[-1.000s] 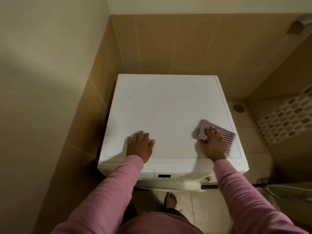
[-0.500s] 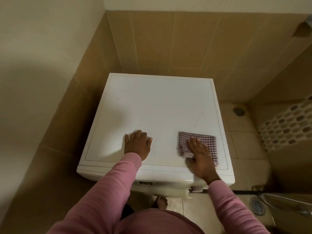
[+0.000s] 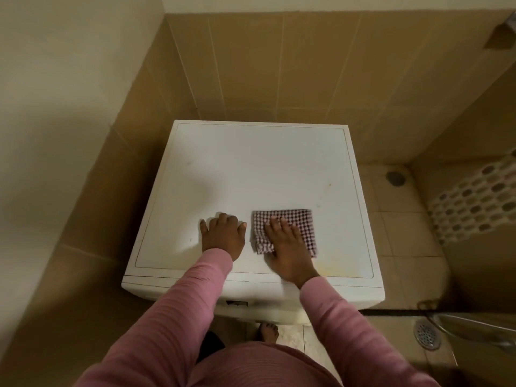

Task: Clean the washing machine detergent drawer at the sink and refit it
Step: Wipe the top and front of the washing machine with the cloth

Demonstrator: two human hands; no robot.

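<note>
Nearest, at six o'clock, pink sleeves cover the washing machine [image 3: 279, 298] front, and I cannot make out the detergent drawer there. On the lid [image 3: 251, 169], the left hand [image 3: 223, 236] rests relaxed at seven. The right hand [image 3: 287, 247] presses spread fingers flat on the checked cloth [image 3: 303, 223] at five. This looks like a finishing wipe. The next move calls for steady flat pressure sweeping toward twelve.

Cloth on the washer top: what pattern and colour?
The cloth is a small check of dark reddish-purple and white, seen in the head view, under the right hand.

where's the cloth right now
Head view: the cloth lies flat on the washer top, front right, under the right hand, beside the left hand.
</note>
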